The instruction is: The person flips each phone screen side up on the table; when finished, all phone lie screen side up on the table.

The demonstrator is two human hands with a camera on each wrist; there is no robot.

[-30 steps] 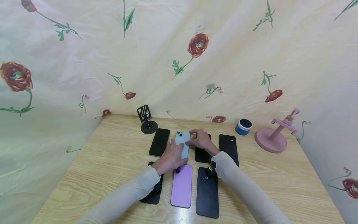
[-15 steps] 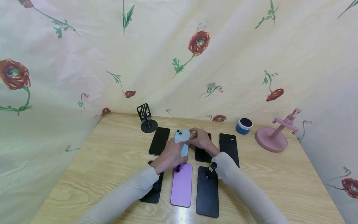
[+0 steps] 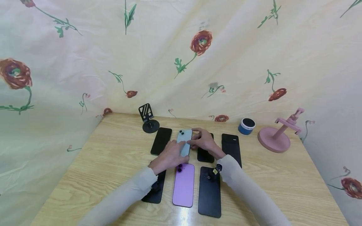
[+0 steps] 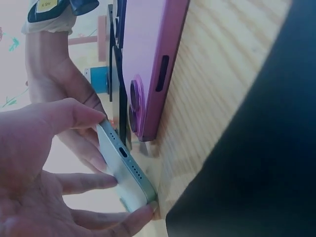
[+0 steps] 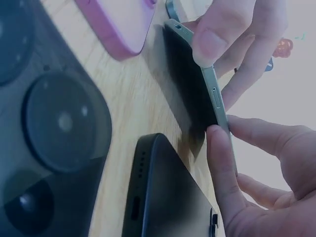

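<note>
A light blue phone with its camera side up lies between both hands at the back middle of the table. My left hand grips its near end; in the left wrist view the thumb and a fingertip hold opposite corners beside the charging port. My right hand pinches the right long edge. In the right wrist view that edge of the light blue phone is raised off the wood, the dark screen facing down. Just nearer lies a purple phone, flat, camera side up.
Dark phones lie around: one at back left, one partly under the right hand, one farther right, one at front right and one under the left forearm. Behind stand a black stand, blue speaker and pink stand.
My left wrist has shifted slightly left. Both hands keep hold of the light blue phone, and the other phones lie as before. The head view has tilted a little.
</note>
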